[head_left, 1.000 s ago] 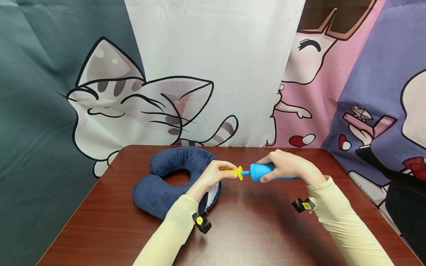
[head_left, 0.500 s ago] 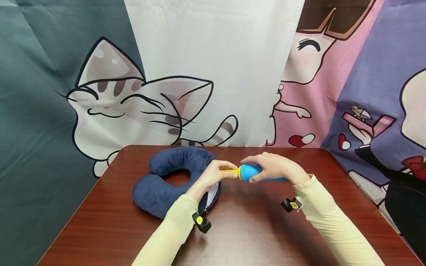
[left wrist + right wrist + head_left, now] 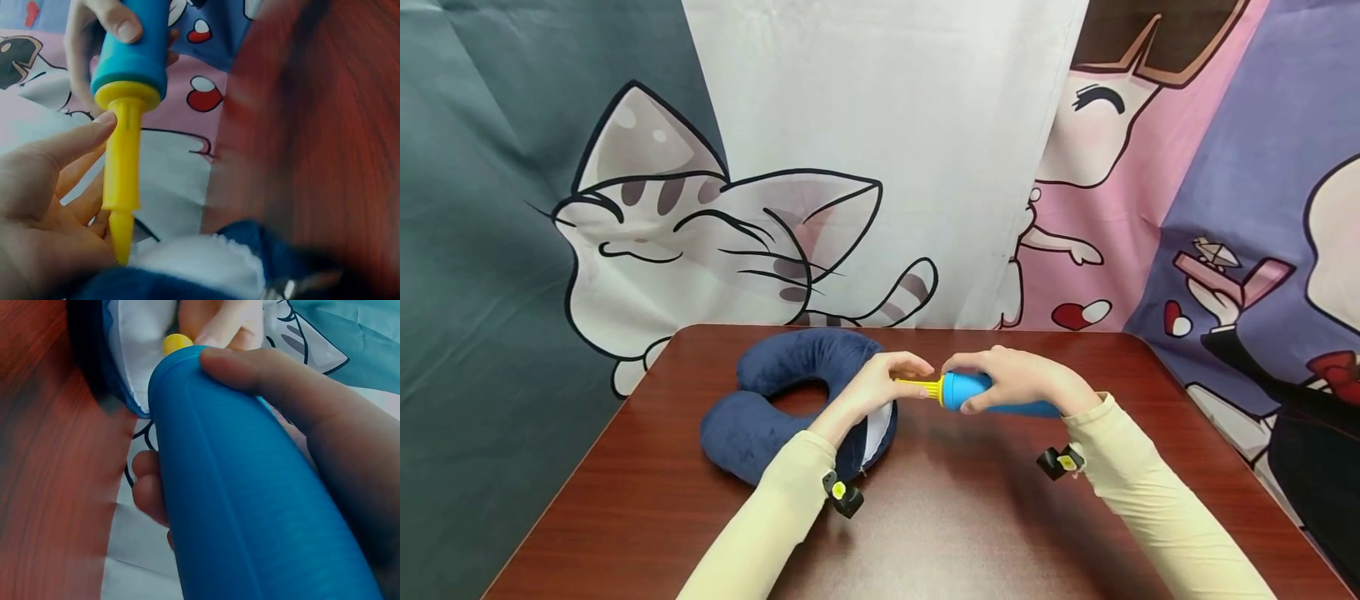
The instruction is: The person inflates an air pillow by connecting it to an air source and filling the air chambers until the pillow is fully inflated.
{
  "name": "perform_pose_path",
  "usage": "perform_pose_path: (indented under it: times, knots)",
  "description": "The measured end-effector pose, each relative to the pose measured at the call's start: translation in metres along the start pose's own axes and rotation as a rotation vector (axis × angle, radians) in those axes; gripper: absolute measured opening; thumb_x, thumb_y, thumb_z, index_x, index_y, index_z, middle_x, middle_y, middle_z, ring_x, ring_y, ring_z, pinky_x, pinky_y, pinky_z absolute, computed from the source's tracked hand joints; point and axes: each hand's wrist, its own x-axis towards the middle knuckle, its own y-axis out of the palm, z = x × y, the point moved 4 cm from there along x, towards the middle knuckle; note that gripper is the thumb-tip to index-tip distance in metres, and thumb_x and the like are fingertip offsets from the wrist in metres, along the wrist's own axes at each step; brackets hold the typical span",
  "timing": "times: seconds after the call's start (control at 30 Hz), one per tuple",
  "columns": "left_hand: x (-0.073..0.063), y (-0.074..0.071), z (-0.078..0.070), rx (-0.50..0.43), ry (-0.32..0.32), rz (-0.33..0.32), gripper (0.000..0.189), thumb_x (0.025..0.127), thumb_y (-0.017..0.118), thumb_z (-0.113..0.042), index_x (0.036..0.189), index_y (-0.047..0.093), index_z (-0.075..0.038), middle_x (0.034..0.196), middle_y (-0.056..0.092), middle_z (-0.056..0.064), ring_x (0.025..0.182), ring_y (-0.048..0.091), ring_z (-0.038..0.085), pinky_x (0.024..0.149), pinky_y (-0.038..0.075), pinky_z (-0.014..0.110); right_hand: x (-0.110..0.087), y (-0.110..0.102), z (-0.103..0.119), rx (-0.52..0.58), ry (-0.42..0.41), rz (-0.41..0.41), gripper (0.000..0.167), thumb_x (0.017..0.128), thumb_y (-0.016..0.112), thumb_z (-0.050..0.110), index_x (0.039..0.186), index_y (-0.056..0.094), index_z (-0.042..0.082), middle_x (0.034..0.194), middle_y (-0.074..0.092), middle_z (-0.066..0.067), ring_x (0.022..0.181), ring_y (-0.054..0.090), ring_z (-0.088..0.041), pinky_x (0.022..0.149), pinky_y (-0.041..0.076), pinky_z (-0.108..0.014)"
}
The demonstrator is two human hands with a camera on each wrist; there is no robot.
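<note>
A blue hand air pump (image 3: pixel 966 389) with a yellow nozzle (image 3: pixel 123 159) is held level above the table. My right hand (image 3: pixel 1022 379) grips its blue barrel, thumb on the near side and fingers round the far side. At the nozzle, my left hand (image 3: pixel 880 385) has loosened; its thumb touches the yellow part, while the upper fingers stand apart from it. Behind and under the left hand lies a navy U-shaped neck pillow (image 3: pixel 748 433), with white lining (image 3: pixel 206 265) showing at its right end. Whether the nozzle tip touches the pillow cannot be told.
The brown wooden table (image 3: pixel 970 517) bears the pillow on its left half. Behind it hangs a printed cartoon cloth (image 3: pixel 880 100) reaching past both sides. A small black camera (image 3: pixel 1060 461) sits on each wrist.
The right hand pushed the pump barrel left until the blue rod between barrel and yellow flange disappeared. Since then the left hand's fingers have loosened from the nozzle, shifting slightly left.
</note>
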Motion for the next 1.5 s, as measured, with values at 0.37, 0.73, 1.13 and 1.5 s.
perform_pose_path:
  times: [0.37, 0.73, 1.13, 1.5]
  knots:
    - [-0.010, -0.030, -0.011, 0.565, -0.006, -0.054, 0.031, 0.080, 0.082, -0.028, 0.109, 0.073, -0.022, 0.131, 0.061, 0.007, 0.123, 0.045, 0.034, 0.098, 0.039, 0.049, 0.001, 0.004, -0.004, 0.025, -0.023, -0.003, 0.052, 0.082, 0.074, 0.045, 0.129, 0.055, 0.037, 0.105, 0.066, 0.005, 0.088, 0.059, -0.015, 0.071, 0.051, -0.029]
    - [-0.021, -0.050, 0.017, 0.517, -0.104, -0.053, 0.029, 0.082, 0.075, -0.013, 0.110, 0.072, -0.020, 0.142, 0.043, 0.017, 0.128, 0.039, 0.042, 0.100, 0.038, 0.058, -0.001, 0.009, -0.008, 0.037, -0.018, -0.020, 0.051, 0.081, 0.075, 0.045, 0.127, 0.054, 0.041, 0.106, 0.066, 0.003, 0.091, 0.058, -0.018, 0.071, 0.050, -0.031]
    - [-0.036, -0.061, 0.030, 0.468, -0.036, -0.090, 0.024, 0.088, 0.065, -0.011, 0.110, 0.073, -0.018, 0.140, 0.047, 0.019, 0.130, 0.044, 0.041, 0.106, 0.038, 0.057, -0.003, 0.015, -0.010, 0.058, 0.000, -0.033, 0.052, 0.081, 0.075, 0.047, 0.128, 0.053, 0.042, 0.110, 0.064, 0.001, 0.097, 0.057, -0.021, 0.073, 0.052, -0.033]
    - [-0.034, -0.055, 0.036, 0.400, -0.059, -0.076, 0.029, 0.085, 0.076, -0.018, 0.113, 0.071, -0.022, 0.135, 0.044, 0.015, 0.125, 0.041, 0.038, 0.104, 0.034, 0.058, -0.004, 0.017, -0.013, 0.123, -0.038, -0.040, 0.050, 0.082, 0.075, 0.044, 0.126, 0.053, 0.041, 0.108, 0.065, 0.004, 0.094, 0.058, -0.017, 0.073, 0.051, -0.029]
